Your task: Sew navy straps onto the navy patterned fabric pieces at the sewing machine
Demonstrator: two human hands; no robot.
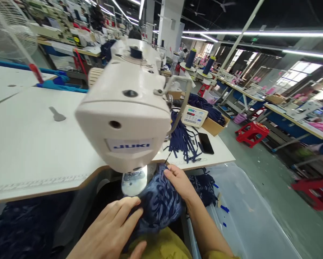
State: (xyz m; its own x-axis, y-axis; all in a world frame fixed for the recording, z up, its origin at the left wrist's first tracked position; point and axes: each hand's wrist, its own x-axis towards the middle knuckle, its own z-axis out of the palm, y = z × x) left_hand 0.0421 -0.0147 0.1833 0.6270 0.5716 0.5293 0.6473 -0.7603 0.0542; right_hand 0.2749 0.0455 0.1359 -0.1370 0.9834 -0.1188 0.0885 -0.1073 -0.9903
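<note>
In front, seemingly swirl-patterned blue fabric [162, 201]

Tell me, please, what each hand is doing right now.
Left hand: open, alongside the patterned blue fabric.
Right hand: closed, pinching that fabric near its top.

Bright overhead tube lights [258, 33]; windows [298, 73] glaring; edges stretched, blurred.

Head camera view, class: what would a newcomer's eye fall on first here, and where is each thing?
Most striking is the big white JUKI sewing machine, filling the middle of the view. Just below it is dark blue patterned fabric, its upper edge pinched by the right hand, with the left hand at its left side. Off to the right, a bright red stool stands out against the floor.
</note>
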